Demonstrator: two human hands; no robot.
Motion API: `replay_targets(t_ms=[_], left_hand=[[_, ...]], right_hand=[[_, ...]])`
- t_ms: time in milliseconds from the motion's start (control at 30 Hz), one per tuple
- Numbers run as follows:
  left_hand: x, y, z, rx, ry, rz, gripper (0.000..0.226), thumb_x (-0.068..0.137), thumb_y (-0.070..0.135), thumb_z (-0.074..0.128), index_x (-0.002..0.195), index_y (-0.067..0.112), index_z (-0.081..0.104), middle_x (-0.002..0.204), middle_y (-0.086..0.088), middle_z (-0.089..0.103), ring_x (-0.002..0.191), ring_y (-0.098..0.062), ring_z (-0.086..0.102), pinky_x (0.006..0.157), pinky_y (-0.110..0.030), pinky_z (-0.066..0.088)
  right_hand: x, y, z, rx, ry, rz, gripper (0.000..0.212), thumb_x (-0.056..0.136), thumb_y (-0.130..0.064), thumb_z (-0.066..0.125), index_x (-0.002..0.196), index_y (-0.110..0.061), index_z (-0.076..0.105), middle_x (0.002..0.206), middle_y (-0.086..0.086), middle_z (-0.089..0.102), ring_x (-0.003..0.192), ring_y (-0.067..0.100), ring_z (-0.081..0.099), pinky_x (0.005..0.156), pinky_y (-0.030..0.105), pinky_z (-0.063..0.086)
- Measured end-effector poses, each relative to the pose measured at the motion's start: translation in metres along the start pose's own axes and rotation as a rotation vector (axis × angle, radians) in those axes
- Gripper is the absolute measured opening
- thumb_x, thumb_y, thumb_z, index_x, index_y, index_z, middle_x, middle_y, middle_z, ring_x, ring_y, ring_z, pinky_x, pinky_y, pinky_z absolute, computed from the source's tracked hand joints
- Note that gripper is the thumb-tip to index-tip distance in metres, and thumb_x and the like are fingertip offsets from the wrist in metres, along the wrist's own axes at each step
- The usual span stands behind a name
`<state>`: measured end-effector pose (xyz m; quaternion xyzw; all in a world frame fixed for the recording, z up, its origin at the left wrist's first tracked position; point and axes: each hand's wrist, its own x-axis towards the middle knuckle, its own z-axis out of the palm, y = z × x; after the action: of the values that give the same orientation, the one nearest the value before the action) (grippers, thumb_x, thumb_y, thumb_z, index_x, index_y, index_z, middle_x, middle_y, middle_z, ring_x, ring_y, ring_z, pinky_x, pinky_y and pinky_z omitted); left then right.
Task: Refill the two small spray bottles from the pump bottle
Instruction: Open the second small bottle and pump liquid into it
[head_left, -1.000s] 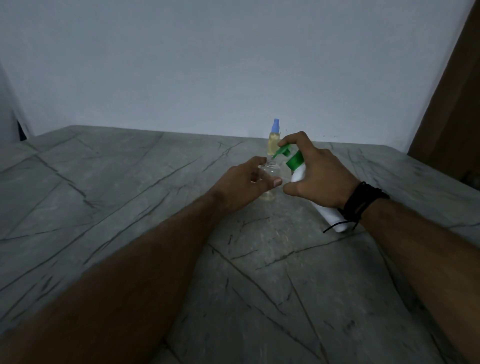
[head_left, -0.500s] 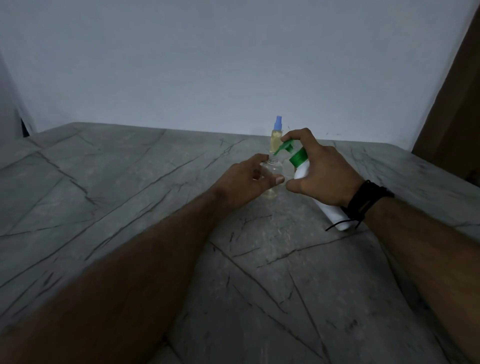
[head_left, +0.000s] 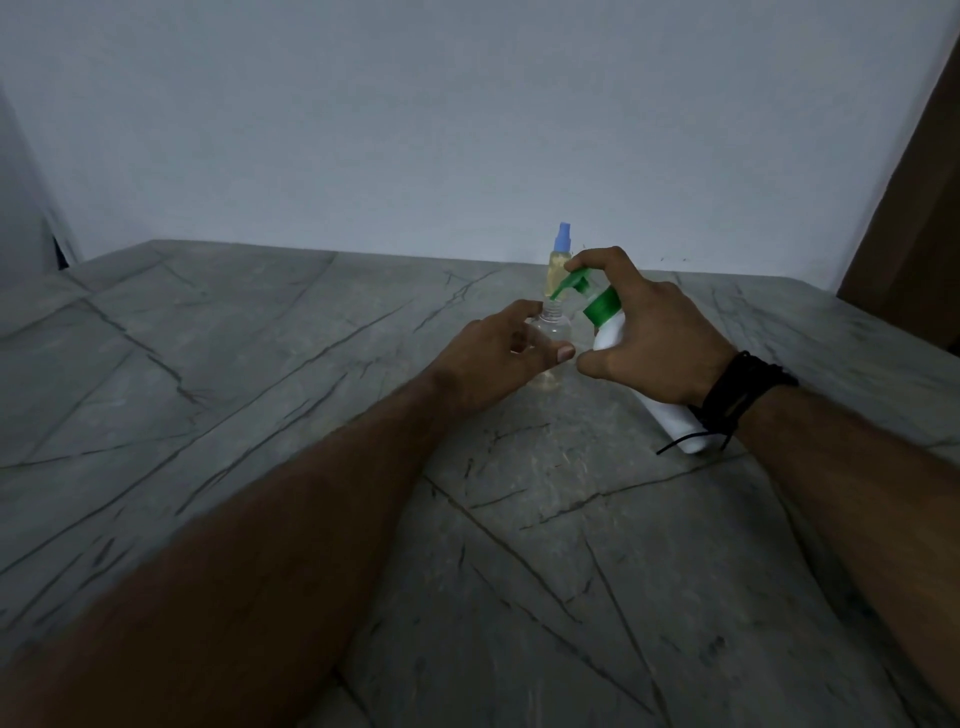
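Pumping into the uncapped spray bottle, mid-table

Left hand (head_left: 498, 353) grips the clear spray bottle (head_left: 555, 332); right hand (head_left: 660, 338) wraps the tilted pump bottle (head_left: 613, 332), finger on its green nozzle (head_left: 571, 283). Probably light, tippy, slick plastic, so hold the body low.

The grey stone tabletop (head_left: 260, 395) looks matt and smooth, crossed by dark veins like marble. The small clear plastic bottle (head_left: 556, 332) is see-through and faintly glossy. The white plastic pump bottle (head_left: 610, 332) has a smooth, opaque body and a green plastic pump head (head_left: 574, 283). The far yellowish bottle with blue plastic cap (head_left: 558, 262) looks translucent. A black corded wristband (head_left: 737, 395) appears braided and matt.
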<state>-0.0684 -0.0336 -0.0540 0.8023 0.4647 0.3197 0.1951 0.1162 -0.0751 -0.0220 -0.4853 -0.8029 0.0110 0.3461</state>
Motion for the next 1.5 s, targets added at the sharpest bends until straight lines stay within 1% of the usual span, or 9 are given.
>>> replay_targets(t_ms=[100,200,300,467,633,767,1067,1267,1500], left_hand=[[-0.0001,-0.0007,0.0006,-0.012,0.006,0.001,0.063,0.087,0.056,0.060,0.139,0.026,0.042,0.117,0.010,0.063,0.102,-0.003,0.054,0.082,-0.022,0.040],[-0.0003,-0.0014,0.0005,-0.017,0.008,0.001,0.061,0.087,0.055,0.060,0.138,0.026,0.044,0.114,0.011,0.063,0.102,-0.003,0.054,0.081,-0.020,0.039],[-0.0003,-0.0002,0.0000,-0.005,0.007,-0.002,0.063,0.087,0.056,0.060,0.139,0.026,0.042,0.111,0.014,0.063,0.101,-0.002,0.053,0.077,-0.016,0.037],[-0.0016,0.0006,0.0002,-0.017,0.004,0.002,0.064,0.087,0.054,0.060,0.141,0.024,0.041,0.116,0.011,0.064,0.105,-0.004,0.055,0.082,-0.020,0.039],[-0.0020,0.0016,0.0004,-0.020,0.004,0.004,0.064,0.087,0.054,0.060,0.140,0.024,0.043,0.121,0.006,0.064,0.111,-0.010,0.058,0.084,-0.023,0.042],[-0.0021,0.0026,0.0003,-0.019,0.001,0.004,0.064,0.086,0.055,0.059,0.140,0.025,0.042,0.119,0.008,0.064,0.109,-0.008,0.057,0.083,-0.022,0.041],[-0.0009,0.0038,0.0004,-0.015,-0.012,-0.023,0.065,0.087,0.054,0.060,0.141,0.025,0.040,0.121,0.007,0.062,0.108,-0.007,0.055,0.082,-0.021,0.038],[-0.0001,0.0012,-0.0003,-0.018,-0.011,-0.015,0.064,0.087,0.055,0.059,0.140,0.024,0.041,0.119,0.008,0.063,0.107,-0.007,0.055,0.079,-0.018,0.038],[-0.0003,0.0006,-0.0005,-0.036,-0.013,-0.005,0.063,0.086,0.055,0.060,0.139,0.025,0.042,0.112,0.013,0.062,0.109,-0.009,0.057,0.087,-0.025,0.042]], right_hand=[[0.0000,0.0001,-0.0004,0.001,-0.002,-0.003,0.073,0.069,-0.020,0.079,0.130,-0.030,0.041,0.073,-0.015,0.056,0.061,0.003,0.056,0.052,0.009,0.033],[-0.0001,0.0001,-0.0010,-0.002,-0.002,0.009,0.072,0.069,-0.021,0.079,0.129,-0.029,0.041,0.074,-0.014,0.056,0.062,0.004,0.055,0.055,0.017,0.035],[-0.0003,0.0016,0.0005,-0.002,0.012,0.003,0.074,0.069,-0.022,0.079,0.131,-0.032,0.040,0.073,-0.012,0.057,0.061,0.005,0.056,0.054,0.015,0.035],[-0.0005,0.0035,0.0000,0.009,0.023,-0.001,0.076,0.069,-0.023,0.078,0.132,-0.035,0.039,0.080,-0.004,0.063,0.065,0.011,0.059,0.057,0.025,0.040],[-0.0013,0.0036,-0.0016,0.021,0.000,0.005,0.071,0.069,-0.022,0.079,0.128,-0.033,0.040,0.081,-0.011,0.062,0.064,0.005,0.058,0.054,0.013,0.035],[-0.0013,0.0034,-0.0020,0.026,0.001,0.005,0.072,0.069,-0.023,0.079,0.128,-0.034,0.040,0.083,-0.010,0.063,0.067,0.006,0.059,0.056,0.017,0.036],[-0.0017,0.0013,-0.0021,0.007,0.017,-0.003,0.072,0.069,-0.020,0.080,0.128,-0.031,0.041,0.075,-0.014,0.058,0.061,0.002,0.055,0.053,0.008,0.037],[-0.0020,-0.0006,-0.0020,-0.011,0.020,-0.004,0.075,0.070,-0.022,0.079,0.134,-0.033,0.040,0.072,-0.015,0.055,0.060,0.002,0.053,0.055,0.007,0.038],[-0.0009,0.0017,-0.0015,-0.009,0.023,-0.002,0.073,0.069,-0.021,0.079,0.131,-0.033,0.041,0.069,-0.013,0.055,0.058,0.004,0.054,0.053,0.014,0.034]])
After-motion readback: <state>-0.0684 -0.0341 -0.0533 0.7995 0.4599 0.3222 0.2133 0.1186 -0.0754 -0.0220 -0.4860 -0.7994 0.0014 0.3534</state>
